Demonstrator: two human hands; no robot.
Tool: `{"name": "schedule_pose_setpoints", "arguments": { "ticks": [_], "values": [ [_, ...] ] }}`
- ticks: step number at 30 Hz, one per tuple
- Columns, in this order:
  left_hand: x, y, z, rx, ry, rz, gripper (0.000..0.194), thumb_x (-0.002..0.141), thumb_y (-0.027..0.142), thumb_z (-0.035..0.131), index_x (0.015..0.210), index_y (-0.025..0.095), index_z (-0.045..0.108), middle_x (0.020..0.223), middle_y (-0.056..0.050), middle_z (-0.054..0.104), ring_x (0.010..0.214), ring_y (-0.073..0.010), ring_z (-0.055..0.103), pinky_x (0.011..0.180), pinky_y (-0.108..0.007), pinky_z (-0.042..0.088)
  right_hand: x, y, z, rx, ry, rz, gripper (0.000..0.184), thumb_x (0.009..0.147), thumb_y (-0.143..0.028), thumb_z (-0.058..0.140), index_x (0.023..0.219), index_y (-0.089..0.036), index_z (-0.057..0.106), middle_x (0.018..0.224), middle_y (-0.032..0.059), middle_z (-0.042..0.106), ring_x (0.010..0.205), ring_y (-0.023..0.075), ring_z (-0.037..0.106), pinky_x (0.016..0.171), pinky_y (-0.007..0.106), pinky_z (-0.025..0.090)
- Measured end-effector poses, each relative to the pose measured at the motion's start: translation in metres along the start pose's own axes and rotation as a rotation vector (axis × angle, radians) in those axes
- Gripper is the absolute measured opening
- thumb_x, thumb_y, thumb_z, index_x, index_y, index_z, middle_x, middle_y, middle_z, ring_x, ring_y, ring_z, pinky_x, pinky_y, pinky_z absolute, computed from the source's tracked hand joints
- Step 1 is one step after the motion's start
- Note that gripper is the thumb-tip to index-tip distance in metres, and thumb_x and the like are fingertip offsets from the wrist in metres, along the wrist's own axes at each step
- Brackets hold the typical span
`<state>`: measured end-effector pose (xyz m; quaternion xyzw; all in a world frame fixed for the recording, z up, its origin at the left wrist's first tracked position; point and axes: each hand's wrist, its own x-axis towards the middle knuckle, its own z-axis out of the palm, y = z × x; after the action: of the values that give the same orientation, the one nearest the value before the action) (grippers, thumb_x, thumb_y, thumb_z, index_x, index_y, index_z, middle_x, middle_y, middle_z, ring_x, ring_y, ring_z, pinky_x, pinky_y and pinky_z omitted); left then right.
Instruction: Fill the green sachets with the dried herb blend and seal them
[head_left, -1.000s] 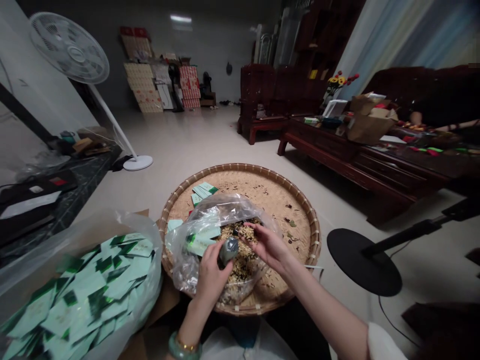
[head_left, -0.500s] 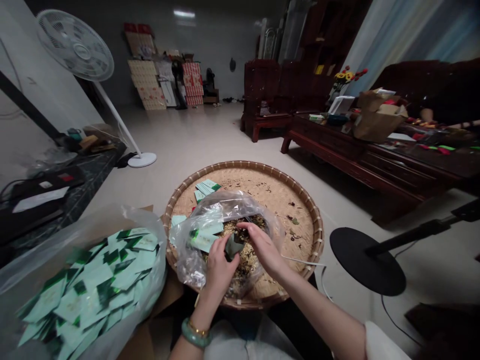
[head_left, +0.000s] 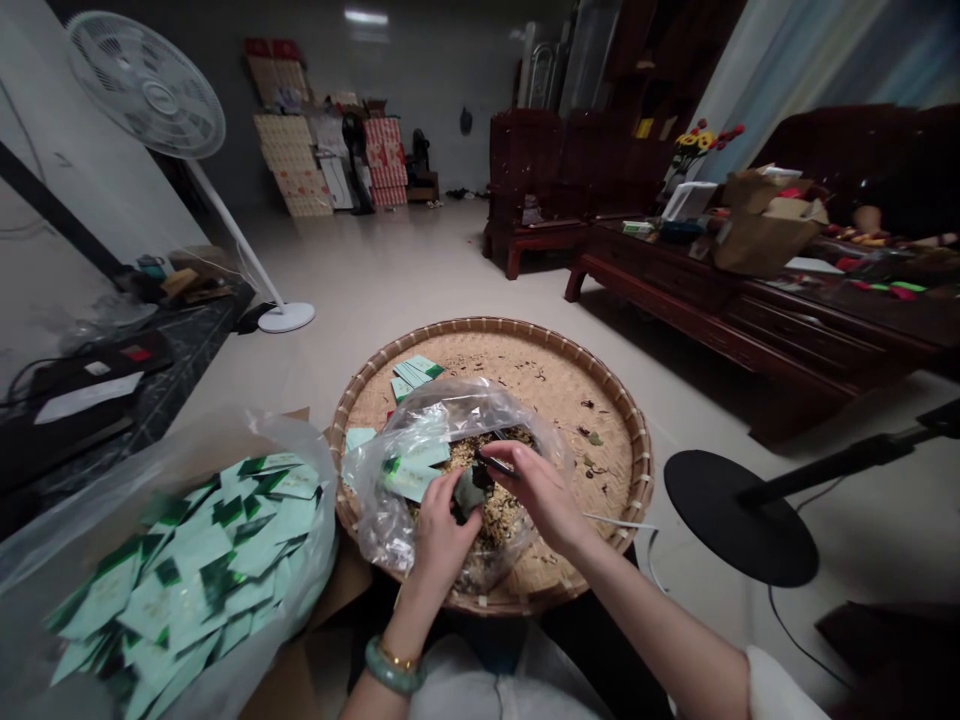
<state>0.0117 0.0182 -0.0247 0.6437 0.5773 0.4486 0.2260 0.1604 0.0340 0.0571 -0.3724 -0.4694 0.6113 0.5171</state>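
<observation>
My left hand (head_left: 444,525) is closed around a small pale-green packet (head_left: 471,492), its upper end held towards the right. In the fingers of my right hand (head_left: 541,492) is a dark spoon-like tool (head_left: 499,465), its end at the packet's mouth. Both hands are over an opened clear plastic bag (head_left: 379,530) of dried grains and dark leaves (head_left: 501,520). Flat pale-green packets (head_left: 416,478) lie at the bag's left side. Beneath everything is a round woven bamboo tray (head_left: 607,420).
A large clear bag of green packets (head_left: 202,560) stands at left. A white fan (head_left: 285,317) is behind it. The black round stand base (head_left: 739,515) is at right, with a cable on the floor. A dark wooden table (head_left: 720,300) bears a paper bag (head_left: 769,225).
The dark tool in my right hand now shows more clearly beside the packet. My right hand has turned and shifted slightly right; my left hand still holds the packet.
</observation>
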Motion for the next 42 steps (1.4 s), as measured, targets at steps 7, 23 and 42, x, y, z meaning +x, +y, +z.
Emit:
{"name": "schedule_pose_setpoints", "arguments": {
  "ticks": [7, 23, 42],
  "values": [
    [0.001, -0.004, -0.011, -0.109, 0.023, -0.055, 0.042, 0.073, 0.018, 0.06, 0.114, 0.02, 0.057, 0.109, -0.008, 0.058, 0.097, -0.0209, 0.06, 0.079, -0.036, 0.056, 0.007, 0.028, -0.033, -0.617, -0.106, 0.0, 0.03, 0.08, -0.025, 0.056, 0.11, -0.02, 0.058, 0.11, 0.0079, 0.057, 0.099, 0.0199, 0.056, 0.089, 0.037, 0.047],
    [0.001, -0.014, -0.019, -0.124, 0.036, -0.079, 0.042, 0.072, 0.02, 0.061, 0.114, 0.019, 0.057, 0.11, -0.008, 0.056, 0.101, -0.0209, 0.059, 0.082, -0.035, 0.056, 0.018, 0.066, -0.027, -1.032, -0.239, -0.042, 0.022, 0.073, -0.009, 0.062, 0.091, -0.016, 0.07, 0.089, 0.0065, 0.068, 0.083, 0.0191, 0.062, 0.078, 0.028, 0.046],
    [0.001, 0.004, -0.013, 0.018, 0.021, 0.042, 0.048, 0.071, 0.011, 0.059, 0.118, 0.019, 0.054, 0.108, -0.009, 0.059, 0.102, -0.0236, 0.058, 0.086, -0.038, 0.05, 0.008, -0.017, 0.001, -0.782, -0.06, -0.298, 0.017, 0.081, -0.019, 0.059, 0.096, -0.019, 0.066, 0.091, 0.0054, 0.068, 0.078, 0.0164, 0.064, 0.07, 0.028, 0.052]
  ]
}}
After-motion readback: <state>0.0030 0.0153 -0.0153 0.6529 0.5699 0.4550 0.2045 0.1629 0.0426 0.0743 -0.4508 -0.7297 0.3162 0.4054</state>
